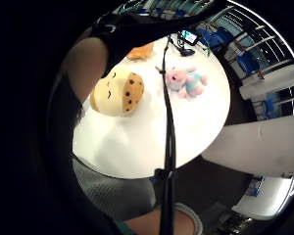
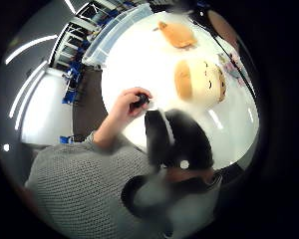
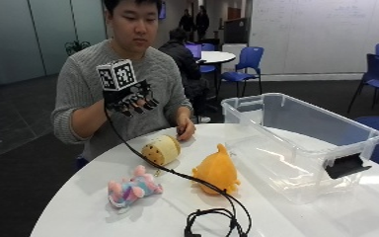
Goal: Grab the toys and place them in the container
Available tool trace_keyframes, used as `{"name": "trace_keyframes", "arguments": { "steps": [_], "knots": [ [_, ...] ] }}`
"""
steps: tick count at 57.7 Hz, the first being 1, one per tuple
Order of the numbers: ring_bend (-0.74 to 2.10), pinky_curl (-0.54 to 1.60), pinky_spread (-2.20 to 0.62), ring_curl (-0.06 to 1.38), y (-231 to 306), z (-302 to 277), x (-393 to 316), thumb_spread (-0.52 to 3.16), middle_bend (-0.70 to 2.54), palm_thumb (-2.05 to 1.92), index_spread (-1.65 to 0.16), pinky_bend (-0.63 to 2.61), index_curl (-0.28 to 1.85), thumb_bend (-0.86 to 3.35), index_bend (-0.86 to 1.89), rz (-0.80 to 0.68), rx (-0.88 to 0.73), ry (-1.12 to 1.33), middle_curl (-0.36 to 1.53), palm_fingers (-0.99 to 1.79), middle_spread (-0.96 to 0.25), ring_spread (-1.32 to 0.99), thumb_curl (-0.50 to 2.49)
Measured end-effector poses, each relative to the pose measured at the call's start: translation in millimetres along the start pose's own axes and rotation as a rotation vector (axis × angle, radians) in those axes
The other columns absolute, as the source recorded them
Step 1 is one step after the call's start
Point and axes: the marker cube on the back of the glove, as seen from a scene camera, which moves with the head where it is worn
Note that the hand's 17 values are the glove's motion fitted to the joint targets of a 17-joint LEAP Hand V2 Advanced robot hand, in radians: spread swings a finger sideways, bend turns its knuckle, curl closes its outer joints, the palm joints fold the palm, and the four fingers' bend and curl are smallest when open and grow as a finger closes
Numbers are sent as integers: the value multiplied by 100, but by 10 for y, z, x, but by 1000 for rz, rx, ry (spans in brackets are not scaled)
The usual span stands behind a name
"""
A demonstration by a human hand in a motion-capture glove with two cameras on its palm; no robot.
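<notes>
Outside view shows the gloved right hand (image 3: 132,98) raised in the upper left of the frame, well above the white table (image 3: 308,217), its fingers (image 3: 147,104) hanging loosely spread and holding nothing. All three toys lie on the table below and apart from those fingers. The round yellow toy (image 3: 161,149) sits nearest under the hand, just beside the person's bare hand (image 3: 185,131), which rests on the table. The orange plush toy (image 3: 217,171) stands near the centre of the frame, and the pink and blue plush toy (image 3: 132,190) lies at lower left. The clear plastic container (image 3: 367,132) stands on the right side of the table.
</notes>
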Motion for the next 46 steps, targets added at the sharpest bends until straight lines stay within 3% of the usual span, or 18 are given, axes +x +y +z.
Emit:
{"name": "trace_keyframes", "arguments": {
  "steps": [7,16,39,46],
  "knots": [
    [25,18,1,7,-6,3,1,91,15,3,-23,58,11,5,19,4,-4,3,5,17,-10,-6,3],
    [29,23,2,10,-29,16,7,126,16,1,-30,63,17,4,20,2,-13,2,10,12,-13,-7,8],
    [34,28,2,17,-130,71,42,148,17,-1,-34,68,29,0,19,-7,-31,13,20,6,-14,-9,17],
    [35,33,1,18,-503,370,82,146,14,2,-34,85,30,0,13,-55,-151,36,21,7,-14,-9,20]
  ]
}}
